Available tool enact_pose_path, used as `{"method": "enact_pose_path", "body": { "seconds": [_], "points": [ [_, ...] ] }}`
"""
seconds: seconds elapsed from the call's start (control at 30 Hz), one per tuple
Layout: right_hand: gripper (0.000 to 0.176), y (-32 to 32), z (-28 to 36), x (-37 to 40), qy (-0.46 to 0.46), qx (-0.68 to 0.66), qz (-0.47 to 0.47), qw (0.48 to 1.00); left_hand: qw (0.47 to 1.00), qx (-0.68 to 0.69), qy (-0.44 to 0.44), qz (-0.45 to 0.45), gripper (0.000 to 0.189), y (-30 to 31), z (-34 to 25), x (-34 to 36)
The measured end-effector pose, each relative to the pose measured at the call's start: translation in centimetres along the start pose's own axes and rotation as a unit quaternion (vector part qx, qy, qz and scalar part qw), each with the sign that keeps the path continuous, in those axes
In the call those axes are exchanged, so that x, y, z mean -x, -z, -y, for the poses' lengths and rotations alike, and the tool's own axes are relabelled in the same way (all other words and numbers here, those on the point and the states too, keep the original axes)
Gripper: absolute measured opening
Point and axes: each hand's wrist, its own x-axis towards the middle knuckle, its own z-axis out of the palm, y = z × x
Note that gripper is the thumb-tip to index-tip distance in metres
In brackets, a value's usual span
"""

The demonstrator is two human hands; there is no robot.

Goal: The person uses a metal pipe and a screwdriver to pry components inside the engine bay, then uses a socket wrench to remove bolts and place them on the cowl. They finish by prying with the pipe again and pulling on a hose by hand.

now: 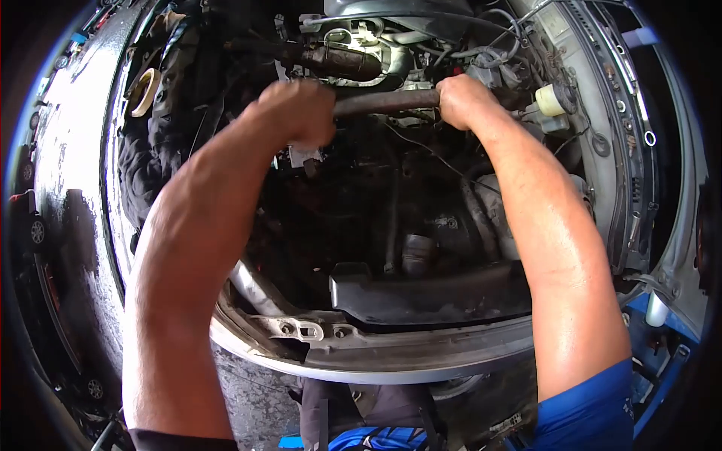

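Both my hands are stretched out over a car's engine bay, on a dark brown pipe (pixel 387 101) that runs crosswise between them. My left hand (pixel 297 111) is closed in a fist at the pipe's left end, slightly blurred. At the other end, the fingers of my right hand (pixel 465 101) wrap round the pipe. The far side of both grips is hidden. Just beyond the pipe lies a rusty brown cylinder (pixel 342 62) among the engine parts. A thin wire (pixel 421 143) hangs below the pipe.
The front crossmember (pixel 421 342) of the car edges the bay nearest me, with a black plastic cover (pixel 429 297) behind it. A yellowish reservoir (pixel 551 101) stands at the right. Dark cloth (pixel 147 169) lies on the left. A blue frame (pixel 662 368) is at lower right.
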Motion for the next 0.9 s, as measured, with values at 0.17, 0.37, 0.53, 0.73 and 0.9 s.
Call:
{"method": "enact_pose_path", "body": {
  "seconds": [0.17, 0.37, 0.53, 0.73, 0.9],
  "points": [
    [0.02, 2.4, -0.2, 2.1, 0.071, -0.019, 0.025, 0.997, 0.969, 0.235, -0.03, 0.068, 0.049, -2.3, -3.2, 4.1],
    [0.026, 1.3, -1.9, 1.4, 0.179, 0.051, 0.004, 0.983, 0.853, 0.492, 0.024, 0.171, 0.051, -6.4, -7.5, 6.4],
    [0.021, 0.2, -1.1, 0.7, 0.039, -0.045, 0.003, 0.998, 0.981, -0.006, 0.074, -0.18, 0.034, -1.0, -0.1, 0.3],
    [0.033, 1.7, 0.7, 1.2, -0.107, -0.103, 0.071, 0.986, 0.93, -0.058, 0.058, -0.359, 0.036, -0.4, 2.2, -5.6],
    [0.027, 2.4, -0.2, 1.4, 0.079, -0.008, 0.043, 0.996, 0.984, 0.178, 0.0, 0.029, 0.045, -1.6, -2.6, 3.6]
  ]
}}
